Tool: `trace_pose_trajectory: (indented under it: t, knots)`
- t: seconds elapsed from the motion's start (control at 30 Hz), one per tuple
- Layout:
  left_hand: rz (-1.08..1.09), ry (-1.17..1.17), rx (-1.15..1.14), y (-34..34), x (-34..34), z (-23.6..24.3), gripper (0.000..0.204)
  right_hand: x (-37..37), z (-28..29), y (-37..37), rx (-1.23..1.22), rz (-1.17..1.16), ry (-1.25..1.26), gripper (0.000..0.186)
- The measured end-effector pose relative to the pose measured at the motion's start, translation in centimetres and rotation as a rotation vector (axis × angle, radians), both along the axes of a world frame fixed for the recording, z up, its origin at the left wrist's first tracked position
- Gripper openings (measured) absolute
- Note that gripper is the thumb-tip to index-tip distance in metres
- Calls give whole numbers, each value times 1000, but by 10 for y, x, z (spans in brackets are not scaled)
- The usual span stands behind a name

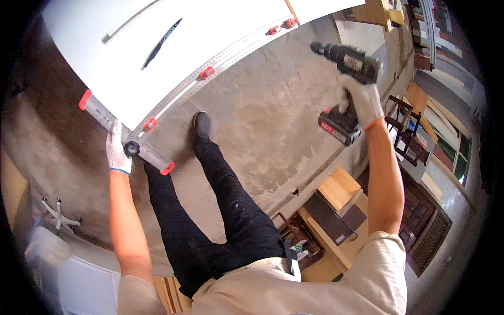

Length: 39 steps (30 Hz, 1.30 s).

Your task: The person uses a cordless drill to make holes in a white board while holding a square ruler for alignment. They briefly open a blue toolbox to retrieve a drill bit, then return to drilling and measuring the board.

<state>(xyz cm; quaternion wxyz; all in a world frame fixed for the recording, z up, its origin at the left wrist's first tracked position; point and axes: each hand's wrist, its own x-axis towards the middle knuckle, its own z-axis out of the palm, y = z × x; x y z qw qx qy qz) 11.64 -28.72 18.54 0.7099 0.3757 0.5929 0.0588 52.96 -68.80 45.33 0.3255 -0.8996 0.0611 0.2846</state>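
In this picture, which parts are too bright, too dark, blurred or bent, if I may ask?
Head view: white panel nearly washed out, its left edge bowed by the fisheye lens; head view: drill slightly blurred, perhaps by motion; head view: floor left of the panel in shadow, picture corners black.

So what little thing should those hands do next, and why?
I'd guess the left hand should gently snug the grey crosspiece of the big ruler against the edge of the white board. That hand is already touching the crosspiece, while the drill in the right hand is off to the side, away from the board.
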Motion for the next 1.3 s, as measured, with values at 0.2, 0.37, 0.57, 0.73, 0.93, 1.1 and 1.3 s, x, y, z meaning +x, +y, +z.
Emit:
trace_pose_trajectory:
  t: [0.2, 0.37, 0.57, 0.73, 0.93, 1.1, 1.3]
  knots:
    - [192, -43, 96, 13, 5, 16, 70, -83, -2, -34, -21, -173, 188, 17]
    - [257, -60, 136, 38, 23, 23, 84, -151, 0, -54, -7, -238, 364, 17]
    - [319, -209, 57, 77, 62, 12, 87, -179, -6, -70, 43, -304, 410, 16]
    - [186, -94, 103, 107, 72, 12, 68, -189, -14, -45, 71, -230, 410, 18]
    - [-503, 214, 844, 73, 11, 21, 53, -202, -10, 1, 137, -18, 312, 18]
    - [267, 79, 234, -14, -36, -6, 42, -232, -51, 53, 198, 247, 313, 37]
    - [66, 209, -70, -126, -51, 24, 35, -262, -82, 87, 273, 500, 81, 30]
